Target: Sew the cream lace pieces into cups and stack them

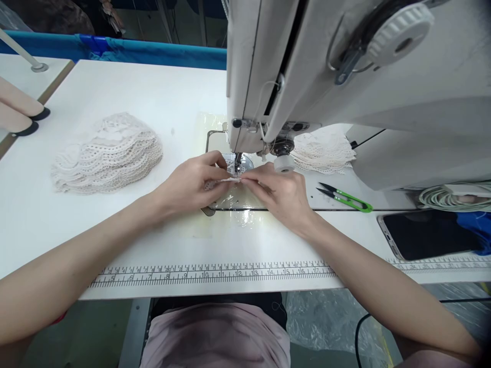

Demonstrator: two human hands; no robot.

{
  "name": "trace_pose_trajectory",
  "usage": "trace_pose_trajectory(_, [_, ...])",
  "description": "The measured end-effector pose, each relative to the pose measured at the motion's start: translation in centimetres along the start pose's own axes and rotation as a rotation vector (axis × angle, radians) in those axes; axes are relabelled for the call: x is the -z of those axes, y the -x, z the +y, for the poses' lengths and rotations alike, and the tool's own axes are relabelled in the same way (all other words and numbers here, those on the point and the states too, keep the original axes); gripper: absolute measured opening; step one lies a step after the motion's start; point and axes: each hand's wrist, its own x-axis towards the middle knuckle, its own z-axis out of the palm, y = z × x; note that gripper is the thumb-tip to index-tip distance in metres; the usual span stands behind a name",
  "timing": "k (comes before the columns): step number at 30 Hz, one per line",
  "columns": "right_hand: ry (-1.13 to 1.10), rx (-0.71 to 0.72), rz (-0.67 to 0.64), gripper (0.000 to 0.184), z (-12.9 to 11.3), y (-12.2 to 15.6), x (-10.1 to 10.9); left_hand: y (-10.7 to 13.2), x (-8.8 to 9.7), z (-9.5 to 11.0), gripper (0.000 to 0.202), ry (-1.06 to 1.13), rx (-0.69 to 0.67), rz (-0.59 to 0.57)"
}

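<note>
My left hand and my right hand meet just in front of the needle of a white sewing machine. Both pinch a small white lace piece that lies on the machine's plate under the presser foot. The fingers of each hand are closed on the lace's edge, thumbs on top. The part of the lace under the fingers is hidden.
A pile of white lace pieces lies to the left, another pile behind the machine's arm. Green-handled thread snips and a dark phone lie to the right. A ruler strip runs along the table's front edge.
</note>
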Motion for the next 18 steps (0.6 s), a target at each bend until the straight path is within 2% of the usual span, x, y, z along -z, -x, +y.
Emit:
trace_pose_trajectory(4, [0.188, 0.219, -0.006, 0.018, -0.4, 0.4, 0.4, 1.4, -0.9, 0.6, 0.026, -0.398, -0.201, 0.067])
trace_pose_trajectory(8, [0.336, 0.347, 0.044, 0.015, -0.6, 0.6, 0.4, 2.0, -1.0, 1.6, 0.024, -0.67, -0.31, 0.099])
trace_pose_trajectory(12, [0.363, 0.373, 0.064, 0.014, -0.6, 0.5, 0.3, 1.9, -0.6, 2.1, 0.023, -0.738, -0.325, 0.077])
trace_pose_trajectory(18, [0.379, 0.369, 0.065, 0.014, -0.5, 0.5, 0.3, 1.7, -0.5, 1.9, 0.022, -0.729, -0.309, 0.09])
